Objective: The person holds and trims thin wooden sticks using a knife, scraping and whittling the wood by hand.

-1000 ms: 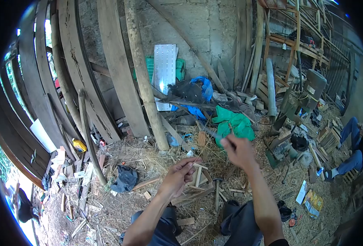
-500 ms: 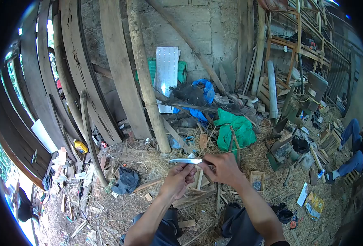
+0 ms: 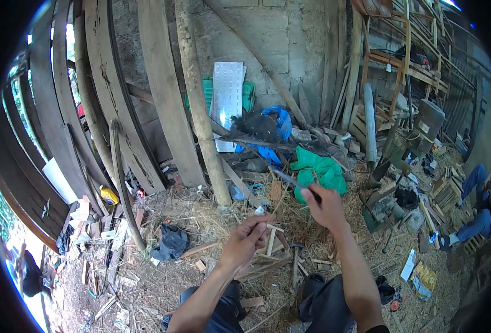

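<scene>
My right hand [image 3: 326,208] is closed round the dark handle of a knife [image 3: 291,179]. Its blade points up and to the left, apart from my left hand. My left hand [image 3: 243,244] is closed in a pinch, thumb against forefinger; whatever sits between the fingertips is too thin to make out. Just beyond and below those fingers is a small frame of pale wooden strips [image 3: 271,240], resting by larger wooden pieces [image 3: 279,261] on the ground between my knees. A hammer [image 3: 296,252] stands or leans to the right of them.
Straw and wood scraps cover the ground. A black plastic bag [image 3: 171,242] lies at left, a green sack [image 3: 319,171] ahead. A wooden post [image 3: 198,111] and planks [image 3: 162,83] lean by the block wall. Machinery [image 3: 401,144] stands right; another person's legs [image 3: 474,216] show far right.
The knife has swung away from my left hand, up and to the right, and its blade has tilted from level to slanting. My left hand stays near its place, pinched.
</scene>
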Available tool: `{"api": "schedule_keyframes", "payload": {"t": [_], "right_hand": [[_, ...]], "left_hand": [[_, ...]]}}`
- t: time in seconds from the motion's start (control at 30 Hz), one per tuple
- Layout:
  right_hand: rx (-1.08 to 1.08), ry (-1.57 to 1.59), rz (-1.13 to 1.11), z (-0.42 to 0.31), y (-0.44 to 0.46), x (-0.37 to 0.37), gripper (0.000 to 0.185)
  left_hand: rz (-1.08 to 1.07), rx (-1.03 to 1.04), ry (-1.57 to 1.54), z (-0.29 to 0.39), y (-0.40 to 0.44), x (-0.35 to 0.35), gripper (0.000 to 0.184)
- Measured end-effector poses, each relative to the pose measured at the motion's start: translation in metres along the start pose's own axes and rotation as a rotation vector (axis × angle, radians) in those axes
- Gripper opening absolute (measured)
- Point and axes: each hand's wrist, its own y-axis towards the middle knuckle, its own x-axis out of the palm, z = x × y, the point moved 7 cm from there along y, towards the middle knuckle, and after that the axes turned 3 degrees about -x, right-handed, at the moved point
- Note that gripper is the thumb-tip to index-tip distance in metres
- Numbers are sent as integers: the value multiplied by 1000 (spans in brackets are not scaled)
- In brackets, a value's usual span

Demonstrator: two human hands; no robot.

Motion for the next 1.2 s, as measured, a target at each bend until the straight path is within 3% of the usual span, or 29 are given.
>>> {"api": "schedule_keyframes", "payload": {"t": [0.1, 0.17, 0.2, 0.27, 0.4, 0.47, 0.7, 0.93, 1.0, 1.1, 1.2], "right_hand": [[-16, -16, 53, -5, -5, -2, 28], [-210, 13, -37, -35, -13, 15, 35], [-203, 13, -35, -28, -11, 16, 35], [102, -19, 118, 15, -5, 13, 34], [252, 152, 152, 47, -4, 0, 30], [465, 812, 73, 28, -11, 15, 24], [374, 854, 10, 2, -9, 21, 15], [336, 779, -56, -18, -17, 40, 17], [335, 738, -97, -27, -18, 42, 17], [369, 712, -161, -36, -19, 43, 18], [375, 845, -75, -35, -19, 42, 17]], "left_hand": [[-25, -37, -19, -4, 3, -2, 28], [-16, -18, -12, -2, 4, 0, 27], [-6, -2, -3, 0, 4, 1, 27], [-4, 8, 15, -1, 4, -1, 27], [-51, 45, 67, 1, 2, 1, 27], [-12, 67, 158, -5, 6, 2, 27], [-31, 92, 427, -7, 5, 7, 23], [140, 211, 329, 18, 4, 15, 22], [267, 292, 465, 21, 6, 7, 19], [295, 307, 457, 20, 6, -1, 16], [261, 320, 480, 26, 3, -1, 12]]}}
